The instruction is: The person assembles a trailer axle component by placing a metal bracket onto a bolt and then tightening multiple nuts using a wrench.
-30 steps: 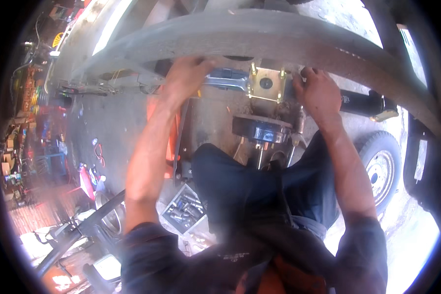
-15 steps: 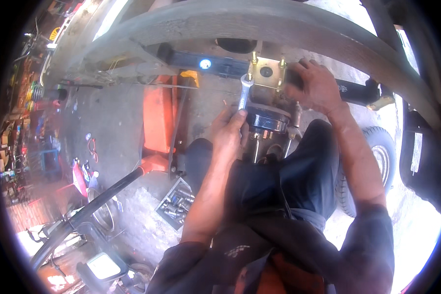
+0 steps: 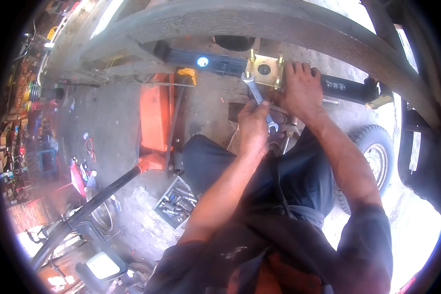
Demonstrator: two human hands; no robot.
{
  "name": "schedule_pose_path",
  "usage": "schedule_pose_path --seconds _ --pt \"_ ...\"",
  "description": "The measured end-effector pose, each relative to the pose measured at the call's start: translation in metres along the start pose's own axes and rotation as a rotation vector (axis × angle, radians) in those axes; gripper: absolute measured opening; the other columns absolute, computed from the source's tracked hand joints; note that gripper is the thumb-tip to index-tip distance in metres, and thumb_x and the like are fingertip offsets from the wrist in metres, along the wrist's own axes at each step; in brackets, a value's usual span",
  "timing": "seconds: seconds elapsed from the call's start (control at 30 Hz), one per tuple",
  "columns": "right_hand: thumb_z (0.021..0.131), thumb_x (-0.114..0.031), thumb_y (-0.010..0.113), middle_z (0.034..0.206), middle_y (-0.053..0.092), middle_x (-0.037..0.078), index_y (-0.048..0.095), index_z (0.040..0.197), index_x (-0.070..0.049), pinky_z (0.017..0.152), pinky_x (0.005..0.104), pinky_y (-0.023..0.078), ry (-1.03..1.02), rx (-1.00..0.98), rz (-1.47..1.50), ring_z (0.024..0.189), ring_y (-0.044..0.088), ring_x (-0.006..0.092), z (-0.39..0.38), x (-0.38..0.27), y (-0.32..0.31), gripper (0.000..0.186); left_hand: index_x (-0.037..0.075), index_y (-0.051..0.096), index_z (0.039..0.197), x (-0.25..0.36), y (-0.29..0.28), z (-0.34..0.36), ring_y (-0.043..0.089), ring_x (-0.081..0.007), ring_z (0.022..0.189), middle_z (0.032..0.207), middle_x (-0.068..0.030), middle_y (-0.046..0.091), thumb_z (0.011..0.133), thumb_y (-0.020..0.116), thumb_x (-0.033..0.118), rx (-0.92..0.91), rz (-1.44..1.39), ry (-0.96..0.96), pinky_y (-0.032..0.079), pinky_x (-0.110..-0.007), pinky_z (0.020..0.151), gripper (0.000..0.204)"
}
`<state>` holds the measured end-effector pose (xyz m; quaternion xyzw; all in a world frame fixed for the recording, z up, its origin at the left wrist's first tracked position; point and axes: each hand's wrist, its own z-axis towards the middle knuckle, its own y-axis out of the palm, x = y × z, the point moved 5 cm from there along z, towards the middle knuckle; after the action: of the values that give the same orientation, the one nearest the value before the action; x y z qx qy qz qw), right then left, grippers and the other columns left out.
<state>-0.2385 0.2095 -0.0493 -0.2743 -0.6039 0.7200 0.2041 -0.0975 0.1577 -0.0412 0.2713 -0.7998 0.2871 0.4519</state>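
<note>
My left hand (image 3: 254, 125) is closed around a combination wrench (image 3: 256, 89). The wrench's upper jaw sits at a nut on the lower left bolt of a square, yellowish metal plate (image 3: 273, 72). Its other end shows below my fingers. The plate lies across a long black leaf spring (image 3: 206, 65), with several threaded bolt ends standing up from it. Just right of the plate, my right hand (image 3: 301, 95) grips the spring, fingers over its far edge; its thumb side is partly hidden. Below the plate, metal parts (image 3: 281, 120) show between my knees.
A heavy frame beam (image 3: 220, 22) arches across the far side. To the left stand an orange jack (image 3: 154, 117) and its long black handle (image 3: 98, 196). A tray of sockets (image 3: 164, 210) lies by my left forearm. A tyred wheel (image 3: 375, 152) is at right.
The wrench's lower end has swung right with my left hand. My right hand has come down onto the spring. The round black part below the plate no longer shows.
</note>
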Motion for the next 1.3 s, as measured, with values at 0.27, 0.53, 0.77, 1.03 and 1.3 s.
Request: schedule_pose_path --seconds 0.27,0.53,0.77,1.03,1.3 --pt "0.068 -0.045 0.080 0.120 0.058 0.014 0.047 0.133 -0.002 0.103 0.0484 0.036 -0.008 0.005 0.001 0.120 0.050 0.0299 0.001 0.001 0.007 0.084 0.005 0.066 0.107 -0.025 -0.009 0.013 0.065 -0.0346 0.091 0.097 -0.0166 0.067 0.085 0.062 0.015 -0.009 0.024 0.030 0.052 -0.045 0.077 0.025" --pt "0.068 -0.043 0.081 0.120 0.058 0.014 0.049 0.131 -0.004 0.103 0.0489 0.036 -0.006 0.040 0.005 0.120 0.051 0.0297 0.001 0.002 0.010 0.081 -0.003 0.065 0.100 -0.025 -0.006 0.020 0.066 -0.0308 0.082 0.091 -0.0183 0.067 0.092 0.059 0.027 -0.050 -0.092 0.029 0.052 -0.038 0.073 0.031" --pt "0.068 -0.042 0.081 0.119 0.058 0.013 0.048 0.134 -0.004 0.103 0.0480 0.036 0.003 0.040 -0.037 0.119 0.051 0.0290 0.000 0.004 0.008 0.083 -0.003 0.066 0.109 -0.013 -0.102 0.092 0.059 -0.0109 0.062 0.082 -0.0064 0.065 0.077 0.080 0.030 -0.267 0.330 -0.032 0.046 -0.027 0.050 0.048" --pt "0.070 -0.045 0.080 0.120 0.058 0.012 0.048 0.135 -0.005 0.105 0.0477 0.036 0.014 -0.025 -0.028 0.122 0.051 0.0282 0.000 0.000 0.009 0.082 0.001 0.070 0.095 0.084 -0.111 0.138 0.049 -0.0082 0.054 0.064 0.0014 0.057 0.083 0.072 0.022 -0.664 0.899 0.442 0.039 -0.026 0.048 0.024" --pt "0.069 -0.044 0.080 0.121 0.057 0.013 0.049 0.131 -0.005 0.106 0.0476 0.035 0.023 -0.018 -0.013 0.123 0.049 0.0286 -0.001 0.002 0.006 0.080 0.001 0.067 0.101 -0.040 -0.072 0.022 0.059 -0.0109 0.060 0.070 -0.0026 0.062 0.094 0.063 0.028 -0.139 0.010 0.218 0.047 -0.026 0.056 0.028"
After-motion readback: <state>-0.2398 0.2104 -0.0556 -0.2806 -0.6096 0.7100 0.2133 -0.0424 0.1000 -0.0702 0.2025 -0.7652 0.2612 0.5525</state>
